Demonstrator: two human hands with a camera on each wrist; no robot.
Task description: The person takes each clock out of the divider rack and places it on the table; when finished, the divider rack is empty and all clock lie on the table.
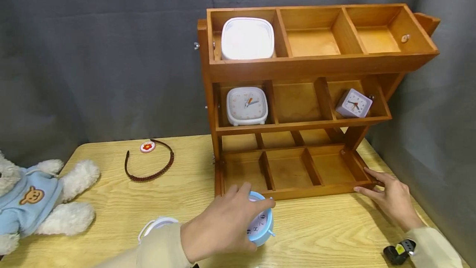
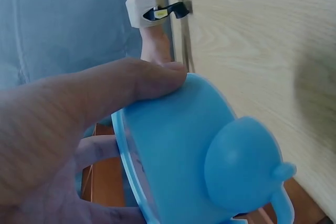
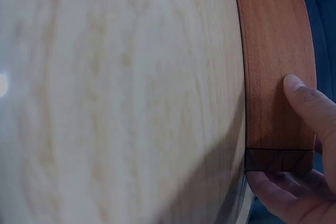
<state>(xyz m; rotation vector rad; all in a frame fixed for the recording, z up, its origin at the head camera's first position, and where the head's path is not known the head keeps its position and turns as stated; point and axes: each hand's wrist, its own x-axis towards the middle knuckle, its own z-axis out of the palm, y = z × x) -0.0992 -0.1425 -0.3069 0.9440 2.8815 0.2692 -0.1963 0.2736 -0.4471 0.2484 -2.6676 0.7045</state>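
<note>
My left hand [image 1: 227,222] grips a round light-blue alarm clock [image 1: 265,235] by its rim, in front of the wooden shelf. The clock's numbered face is tilted and partly covered by the fingers. In the left wrist view, the thumb presses the blue casing [image 2: 173,145], and a rounded blue bump shows on it. My right hand [image 1: 394,202] holds the front right corner of the three-tier wooden shelf [image 1: 297,192]. The right wrist view shows its thumb [image 3: 299,90] on the front board [image 3: 278,61] and the other fingers around the end.
White square clocks sit in the top left [image 1: 247,38] and middle left [image 1: 247,106] compartments; a small lilac clock [image 1: 354,103] stands middle right. Left on the table [image 1: 193,164] lie a headband [image 1: 152,175], a flower badge [image 1: 147,147], a teddy bear [image 1: 37,202] and a partly hidden round white object [image 1: 163,221].
</note>
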